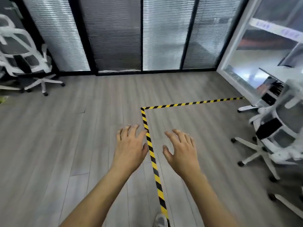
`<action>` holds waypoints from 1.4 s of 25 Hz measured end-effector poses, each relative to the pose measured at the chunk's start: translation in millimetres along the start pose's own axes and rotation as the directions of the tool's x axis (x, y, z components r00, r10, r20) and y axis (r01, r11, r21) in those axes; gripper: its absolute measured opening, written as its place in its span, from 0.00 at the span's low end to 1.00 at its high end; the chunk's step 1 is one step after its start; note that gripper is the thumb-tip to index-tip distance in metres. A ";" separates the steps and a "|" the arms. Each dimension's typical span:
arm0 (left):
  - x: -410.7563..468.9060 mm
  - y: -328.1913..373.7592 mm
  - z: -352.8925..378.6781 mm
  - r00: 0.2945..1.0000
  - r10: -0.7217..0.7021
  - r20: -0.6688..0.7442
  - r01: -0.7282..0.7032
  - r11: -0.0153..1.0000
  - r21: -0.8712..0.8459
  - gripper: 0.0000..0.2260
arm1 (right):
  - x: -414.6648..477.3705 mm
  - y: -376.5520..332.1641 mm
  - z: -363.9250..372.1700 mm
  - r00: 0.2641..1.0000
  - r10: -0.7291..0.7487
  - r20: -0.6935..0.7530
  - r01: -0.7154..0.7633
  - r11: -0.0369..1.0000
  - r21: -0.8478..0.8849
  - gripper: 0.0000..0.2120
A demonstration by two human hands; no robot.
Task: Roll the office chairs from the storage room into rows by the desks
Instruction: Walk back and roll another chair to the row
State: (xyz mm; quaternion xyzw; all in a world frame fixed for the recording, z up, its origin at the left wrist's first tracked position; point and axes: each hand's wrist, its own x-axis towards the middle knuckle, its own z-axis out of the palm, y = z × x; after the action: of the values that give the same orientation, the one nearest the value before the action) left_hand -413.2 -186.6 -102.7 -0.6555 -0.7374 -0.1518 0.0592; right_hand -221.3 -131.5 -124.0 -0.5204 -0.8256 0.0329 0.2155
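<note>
Left hand (129, 145): centre frame, fingers spread, holding nothing.
Right hand (182, 150): beside it, spread, nothing held.
Chairs: one upper left (24, 61), one at right edge (277, 133).
Striped tape (153, 158): runs between both hands.

White-framed office chair (27, 63) upright far left by blinds, another chair (277, 133) at right edge

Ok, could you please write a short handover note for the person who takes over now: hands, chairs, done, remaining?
Left hand: open, holds nothing. Right hand: open, holds nothing. Both reach out above the floor.
Chairs: left chair stands at the far left by the blinds; right chair stands at the right edge. Neither is touched.
Done: cannot tell from this view.
Left: probably grip a chair and roll it into its row.
</note>
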 end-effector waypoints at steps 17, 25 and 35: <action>151.1 -438.6 -21.2 0.735 -0.659 -0.162 0.678 0.724 0.128 0.17 | 403.3 -355.4 264.9 0.759 -0.631 0.157 0.557 0.755 0.346 0.24; 222.1 -717.4 -36.9 0.693 -0.695 -0.191 0.718 0.689 0.096 0.18 | 555.2 -583.6 376.8 0.691 -0.690 0.217 0.598 0.714 0.365 0.25; 369.5 -1045.3 -35.2 0.725 -0.671 -0.159 0.689 0.706 0.164 0.19 | 766.4 -812.3 540.3 0.697 -0.687 0.207 0.569 0.705 0.423 0.27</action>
State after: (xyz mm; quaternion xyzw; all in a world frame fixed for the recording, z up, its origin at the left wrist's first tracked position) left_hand -1495.8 54.7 -116.5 -0.3201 -0.9353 -0.1120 0.1004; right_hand -1398.6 259.3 -140.3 -0.1440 -0.9612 0.1843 0.1465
